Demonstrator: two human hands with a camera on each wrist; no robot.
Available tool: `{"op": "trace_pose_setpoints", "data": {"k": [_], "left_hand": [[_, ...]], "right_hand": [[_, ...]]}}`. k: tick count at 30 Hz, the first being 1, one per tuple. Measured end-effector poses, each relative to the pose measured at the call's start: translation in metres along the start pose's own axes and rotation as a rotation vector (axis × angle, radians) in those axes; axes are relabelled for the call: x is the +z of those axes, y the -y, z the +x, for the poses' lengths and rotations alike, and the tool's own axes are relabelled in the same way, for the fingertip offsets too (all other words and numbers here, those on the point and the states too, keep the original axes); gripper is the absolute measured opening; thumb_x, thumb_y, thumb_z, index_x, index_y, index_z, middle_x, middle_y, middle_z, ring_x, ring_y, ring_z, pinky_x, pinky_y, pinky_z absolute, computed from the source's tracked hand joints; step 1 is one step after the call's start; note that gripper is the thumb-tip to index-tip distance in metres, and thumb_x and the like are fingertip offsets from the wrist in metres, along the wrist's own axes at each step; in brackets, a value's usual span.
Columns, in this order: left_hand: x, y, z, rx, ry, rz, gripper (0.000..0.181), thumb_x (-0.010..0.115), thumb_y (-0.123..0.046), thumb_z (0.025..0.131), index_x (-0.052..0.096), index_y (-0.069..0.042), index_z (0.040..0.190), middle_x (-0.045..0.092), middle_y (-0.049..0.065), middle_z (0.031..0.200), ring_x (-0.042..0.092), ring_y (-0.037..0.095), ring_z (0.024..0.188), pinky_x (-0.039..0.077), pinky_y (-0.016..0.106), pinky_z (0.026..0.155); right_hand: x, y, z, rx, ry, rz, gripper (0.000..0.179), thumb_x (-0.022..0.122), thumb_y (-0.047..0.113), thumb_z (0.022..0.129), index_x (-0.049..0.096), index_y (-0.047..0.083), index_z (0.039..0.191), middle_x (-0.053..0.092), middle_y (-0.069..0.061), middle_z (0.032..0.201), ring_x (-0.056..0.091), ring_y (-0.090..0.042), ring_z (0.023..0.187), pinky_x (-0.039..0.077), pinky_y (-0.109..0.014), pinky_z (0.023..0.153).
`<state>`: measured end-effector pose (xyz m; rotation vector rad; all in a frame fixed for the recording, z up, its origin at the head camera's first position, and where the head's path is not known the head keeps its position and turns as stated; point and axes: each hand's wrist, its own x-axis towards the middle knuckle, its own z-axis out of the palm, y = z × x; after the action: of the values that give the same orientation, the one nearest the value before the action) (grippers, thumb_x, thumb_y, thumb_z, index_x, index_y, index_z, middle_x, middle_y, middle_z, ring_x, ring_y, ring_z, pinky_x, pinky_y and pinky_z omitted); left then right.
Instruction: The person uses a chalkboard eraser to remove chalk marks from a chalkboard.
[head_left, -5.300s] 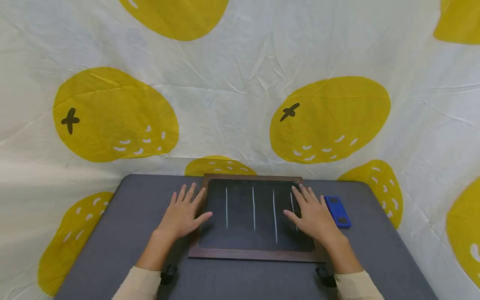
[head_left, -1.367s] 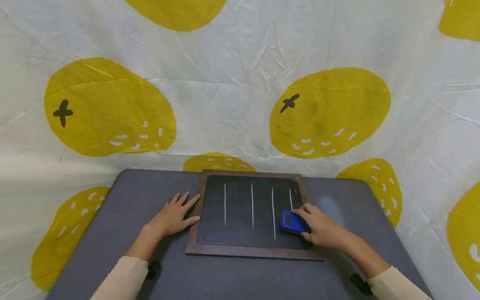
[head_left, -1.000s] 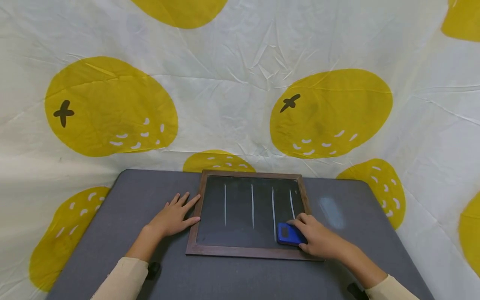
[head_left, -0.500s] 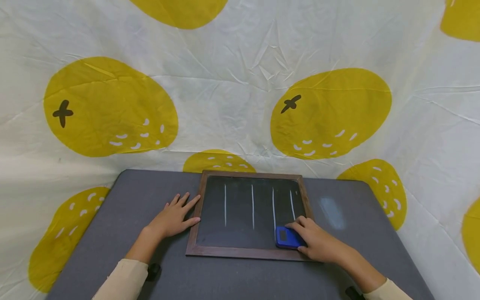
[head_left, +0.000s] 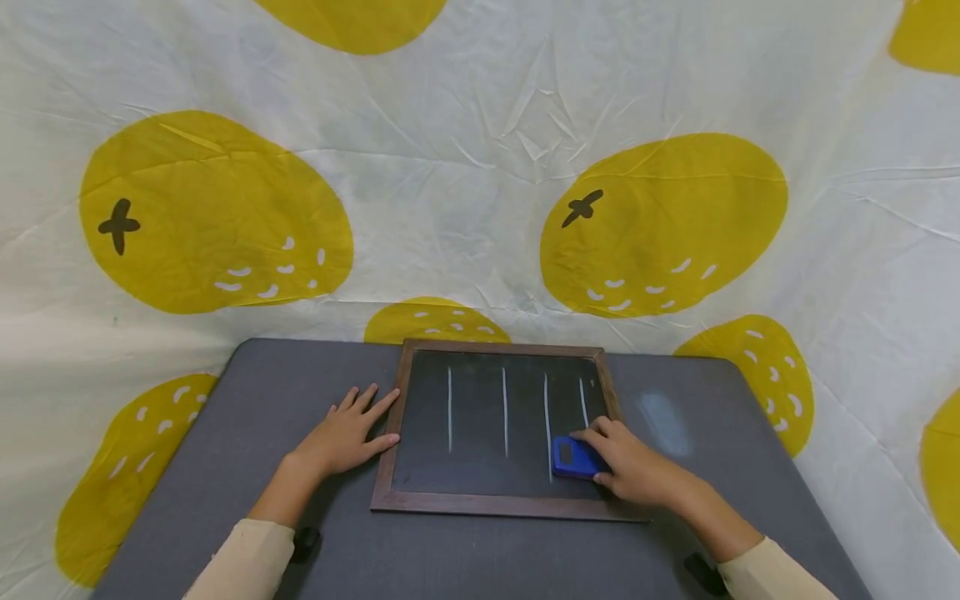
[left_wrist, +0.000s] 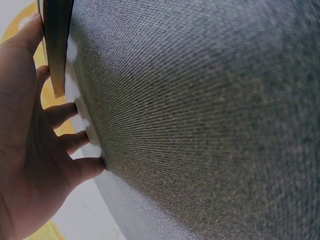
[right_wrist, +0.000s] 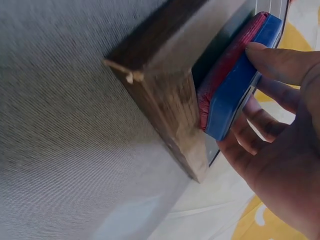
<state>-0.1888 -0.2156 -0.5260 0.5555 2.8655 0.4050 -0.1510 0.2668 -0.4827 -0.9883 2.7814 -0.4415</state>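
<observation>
A chalkboard [head_left: 480, 475] in a brown wooden frame lies on the grey table, with several upright white chalk lines. My right hand [head_left: 637, 467] grips a blue chalkboard eraser [head_left: 573, 458] by its sides. Its red underside faces the board's lower right area, as the right wrist view shows. The eraser [right_wrist: 237, 85] and hand cover the spot below the visible end of the rightmost line [head_left: 582, 402]. At the board's left edge rests my left hand [head_left: 341, 437], fingers spread, thumb and index fingertips touching the frame [left_wrist: 57, 50].
A pale chalky patch [head_left: 663, 423] marks the table [head_left: 750, 483] right of the board. Behind the table hangs a white cloth [head_left: 450, 225] with yellow fruit shapes. The board's far edge lies close to the table's back edge.
My right hand has picked up the eraser from the table and brought it onto the board. Within the last half second it slid slightly away from me. My left hand shifted left to the frame.
</observation>
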Motion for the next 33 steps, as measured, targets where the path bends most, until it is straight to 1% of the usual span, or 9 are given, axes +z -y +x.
{"op": "trace_pose_setpoints", "data": {"k": [7, 13, 20, 25, 27, 30, 33], "left_hand": [[0.0, 0.0, 0.0, 0.004, 0.004, -0.008, 0.079, 0.054, -0.063, 0.101, 0.028, -0.026, 0.166, 0.028, 0.023, 0.168, 0.023, 0.057, 0.152, 0.027, 0.08, 0.109], [-0.001, 0.0, -0.001, 0.001, 0.01, -0.012, 0.08, 0.054, -0.062, 0.101, 0.027, -0.026, 0.166, 0.026, 0.023, 0.168, 0.021, 0.057, 0.152, 0.026, 0.08, 0.11], [0.0, 0.0, -0.001, 0.014, -0.006, -0.031, 0.08, 0.054, -0.063, 0.1, 0.029, -0.025, 0.165, 0.028, 0.024, 0.167, 0.022, 0.058, 0.151, 0.026, 0.082, 0.109], [0.001, 0.002, 0.0, 0.007, 0.002, -0.023, 0.081, 0.052, -0.066, 0.1, 0.026, -0.027, 0.166, 0.026, 0.023, 0.168, 0.02, 0.056, 0.153, 0.026, 0.081, 0.11], [0.001, 0.003, 0.0, 0.003, 0.01, -0.022, 0.081, 0.052, -0.066, 0.1, 0.025, -0.028, 0.166, 0.025, 0.022, 0.169, 0.019, 0.056, 0.153, 0.025, 0.08, 0.111], [0.001, 0.003, 0.001, -0.005, 0.017, -0.027, 0.081, 0.051, -0.066, 0.1, 0.025, -0.029, 0.166, 0.024, 0.021, 0.17, 0.019, 0.055, 0.154, 0.024, 0.08, 0.112], [0.001, 0.003, 0.001, -0.007, 0.019, -0.03, 0.081, 0.05, -0.068, 0.1, 0.025, -0.029, 0.166, 0.024, 0.021, 0.17, 0.019, 0.055, 0.154, 0.024, 0.079, 0.112]], "right_hand": [[-0.003, -0.013, 0.018, 0.031, -0.016, -0.038, 0.056, 0.081, 0.007, 0.088, 0.06, 0.0, 0.14, 0.056, -0.014, 0.119, 0.055, -0.027, 0.104, 0.052, -0.049, 0.087], [-0.008, -0.026, 0.04, 0.02, -0.037, -0.069, 0.056, 0.08, 0.005, 0.088, 0.06, -0.003, 0.14, 0.057, -0.018, 0.119, 0.057, -0.034, 0.106, 0.052, -0.054, 0.091], [-0.013, -0.045, 0.069, 0.077, -0.017, -0.09, 0.057, 0.076, 0.001, 0.09, 0.056, -0.005, 0.144, 0.055, -0.023, 0.124, 0.057, -0.041, 0.11, 0.051, -0.056, 0.095], [-0.02, -0.056, 0.09, 0.123, 0.014, -0.08, 0.059, 0.071, -0.001, 0.094, 0.05, -0.006, 0.149, 0.053, -0.027, 0.129, 0.055, -0.043, 0.114, 0.05, -0.058, 0.097], [-0.023, -0.06, 0.097, 0.14, 0.028, -0.077, 0.06, 0.069, -0.001, 0.096, 0.048, -0.005, 0.151, 0.05, -0.03, 0.135, 0.054, -0.047, 0.12, 0.049, -0.059, 0.1], [-0.028, -0.065, 0.106, 0.151, 0.038, -0.076, 0.06, 0.067, -0.002, 0.097, 0.045, -0.006, 0.153, 0.045, -0.033, 0.141, 0.051, -0.05, 0.125, 0.046, -0.061, 0.102], [-0.031, -0.07, 0.113, 0.155, 0.043, -0.063, 0.06, 0.065, -0.003, 0.098, 0.044, -0.007, 0.153, 0.044, -0.034, 0.144, 0.049, -0.05, 0.129, 0.045, -0.061, 0.106]]}}
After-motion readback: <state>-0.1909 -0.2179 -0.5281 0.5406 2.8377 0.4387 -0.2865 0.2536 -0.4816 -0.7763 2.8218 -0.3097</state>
